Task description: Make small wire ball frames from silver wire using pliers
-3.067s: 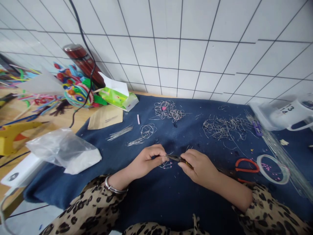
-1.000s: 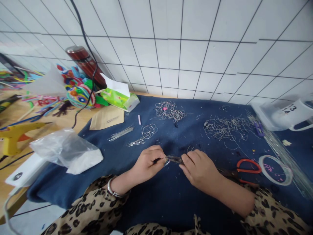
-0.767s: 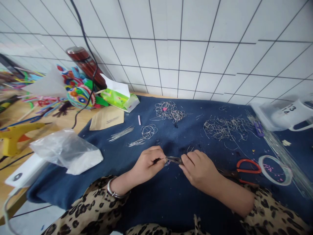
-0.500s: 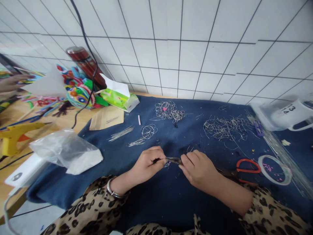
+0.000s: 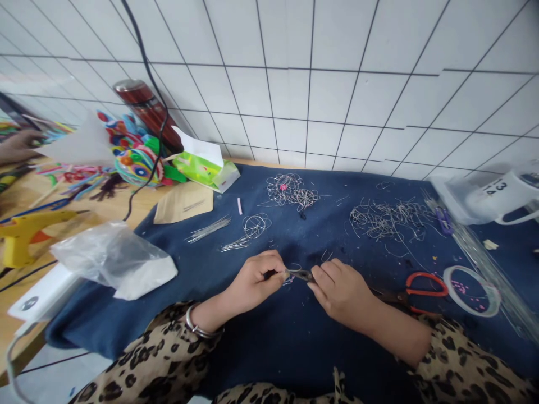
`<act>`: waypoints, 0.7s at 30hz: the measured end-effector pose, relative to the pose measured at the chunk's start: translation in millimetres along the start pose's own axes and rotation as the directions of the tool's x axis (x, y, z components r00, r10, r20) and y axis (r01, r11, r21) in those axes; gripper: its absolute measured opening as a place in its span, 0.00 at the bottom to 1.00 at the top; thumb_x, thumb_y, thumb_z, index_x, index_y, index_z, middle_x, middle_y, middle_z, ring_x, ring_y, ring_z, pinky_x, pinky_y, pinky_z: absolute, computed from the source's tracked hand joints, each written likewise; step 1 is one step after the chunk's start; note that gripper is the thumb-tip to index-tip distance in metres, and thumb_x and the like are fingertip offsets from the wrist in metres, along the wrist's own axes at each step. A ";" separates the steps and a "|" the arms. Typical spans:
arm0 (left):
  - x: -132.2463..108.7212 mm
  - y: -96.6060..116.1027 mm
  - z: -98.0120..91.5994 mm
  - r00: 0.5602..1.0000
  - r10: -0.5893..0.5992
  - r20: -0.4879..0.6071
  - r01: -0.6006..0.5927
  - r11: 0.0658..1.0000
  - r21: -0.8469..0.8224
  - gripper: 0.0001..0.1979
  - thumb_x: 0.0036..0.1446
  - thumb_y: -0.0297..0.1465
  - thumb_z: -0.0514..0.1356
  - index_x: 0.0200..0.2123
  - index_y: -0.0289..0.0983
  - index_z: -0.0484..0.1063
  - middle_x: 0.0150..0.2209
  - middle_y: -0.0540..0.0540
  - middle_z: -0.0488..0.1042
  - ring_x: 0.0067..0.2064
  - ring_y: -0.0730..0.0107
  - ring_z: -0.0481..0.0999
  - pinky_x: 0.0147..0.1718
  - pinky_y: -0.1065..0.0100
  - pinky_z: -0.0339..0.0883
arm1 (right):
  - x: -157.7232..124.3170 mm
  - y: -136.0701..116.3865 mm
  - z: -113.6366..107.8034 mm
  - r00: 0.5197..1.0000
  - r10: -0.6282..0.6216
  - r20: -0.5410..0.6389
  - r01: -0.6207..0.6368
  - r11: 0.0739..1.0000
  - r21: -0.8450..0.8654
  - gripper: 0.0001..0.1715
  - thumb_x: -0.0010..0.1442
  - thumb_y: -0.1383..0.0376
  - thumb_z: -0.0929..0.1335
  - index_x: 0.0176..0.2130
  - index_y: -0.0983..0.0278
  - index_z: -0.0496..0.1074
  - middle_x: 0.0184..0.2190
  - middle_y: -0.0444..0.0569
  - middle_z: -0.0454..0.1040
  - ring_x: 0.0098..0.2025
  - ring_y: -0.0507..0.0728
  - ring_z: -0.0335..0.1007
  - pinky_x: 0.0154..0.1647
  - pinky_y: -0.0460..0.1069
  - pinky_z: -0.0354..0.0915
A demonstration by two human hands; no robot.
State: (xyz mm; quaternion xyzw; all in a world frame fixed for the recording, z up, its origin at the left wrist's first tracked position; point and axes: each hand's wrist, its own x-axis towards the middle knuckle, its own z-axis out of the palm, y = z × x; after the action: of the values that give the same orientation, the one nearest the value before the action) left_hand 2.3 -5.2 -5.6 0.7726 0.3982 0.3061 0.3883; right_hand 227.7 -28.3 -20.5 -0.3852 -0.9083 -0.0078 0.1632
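Observation:
My right hand [image 5: 343, 289] is closed around a pair of pliers [image 5: 304, 275], whose jaws point left. Fingertips of my left hand [image 5: 259, 280] pinch a thin wire [image 5: 295, 266] at the tip of those jaws; a small loop of it shows above them. How far the wire runs inside my fingers is hidden. Beyond my hands lie a ring of coiled wire [image 5: 256, 225], a bundle of straight wires [image 5: 208, 229] and a shorter bundle [image 5: 236, 244]. Wire loops with a pink bit [image 5: 290, 191] rest farther back, and a tangle of wire [image 5: 387, 219] is to the right.
Red-handled scissors [image 5: 427, 292] and a clear ring-shaped dish [image 5: 471, 290] with pink bits are by my right forearm. A white mug [image 5: 505, 196] stands at right. To the left are a plastic bag [image 5: 113, 252], a yellow glue gun [image 5: 25, 235] and another person's hand [image 5: 19, 147].
A small wire loop now shows above the pliers' jaws, between my hands. My hands have barely moved. The other person's hand at far left has shifted slightly left.

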 end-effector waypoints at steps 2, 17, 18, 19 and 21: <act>1.3 -0.6 -0.4 1.000 0.018 -0.012 -0.018 1.000 0.013 0.07 0.56 0.26 0.56 0.27 0.33 0.72 0.26 0.48 0.68 0.28 0.73 0.67 0.28 0.71 0.62 | 1.7 -0.6 -2.2 0.999 0.051 0.012 -0.051 0.995 0.090 0.13 0.62 0.64 0.60 0.42 0.68 0.68 0.30 0.51 0.67 0.34 0.56 0.61 0.36 0.51 0.61; 2.0 -4.2 -2.6 0.996 0.085 0.022 -0.086 0.996 0.033 0.06 0.57 0.25 0.55 0.32 0.33 0.73 0.29 0.45 0.69 0.32 0.71 0.69 0.32 0.68 0.64 | 8.1 -0.9 -18.8 0.965 0.178 0.194 -0.243 0.887 0.392 0.06 0.61 0.65 0.61 0.35 0.64 0.67 0.29 0.46 0.66 0.32 0.52 0.63 0.33 0.47 0.61; 2.3 -3.8 -2.7 0.997 0.077 0.027 -0.078 0.997 0.023 0.06 0.57 0.25 0.55 0.32 0.33 0.73 0.29 0.45 0.69 0.32 0.71 0.69 0.32 0.69 0.64 | 7.8 -0.1 -18.4 0.971 0.165 0.175 -0.221 0.901 0.374 0.07 0.61 0.65 0.61 0.37 0.65 0.67 0.29 0.47 0.67 0.32 0.53 0.63 0.34 0.48 0.62; 2.5 -3.6 -3.0 0.997 0.068 0.032 -0.068 0.998 0.011 0.07 0.57 0.25 0.55 0.32 0.33 0.73 0.29 0.45 0.69 0.32 0.71 0.69 0.32 0.69 0.64 | 7.6 0.8 -17.7 0.977 0.150 0.153 -0.195 0.917 0.347 0.08 0.61 0.65 0.61 0.38 0.65 0.67 0.30 0.48 0.67 0.33 0.53 0.63 0.35 0.48 0.62; 3.3 -3.5 -3.5 0.998 0.044 0.048 -0.043 0.999 -0.018 0.07 0.58 0.26 0.55 0.32 0.33 0.73 0.29 0.45 0.69 0.31 0.71 0.69 0.32 0.69 0.64 | 7.2 2.9 -16.0 0.989 0.111 0.102 -0.134 0.956 0.262 0.10 0.61 0.64 0.61 0.39 0.66 0.68 0.31 0.50 0.67 0.35 0.55 0.63 0.36 0.50 0.62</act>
State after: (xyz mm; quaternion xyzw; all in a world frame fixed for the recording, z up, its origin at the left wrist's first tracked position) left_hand -0.2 0.2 -6.2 0.7850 0.3691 0.2991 0.3976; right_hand 229.7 -23.6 -3.5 -0.4150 -0.8815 0.1420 0.1749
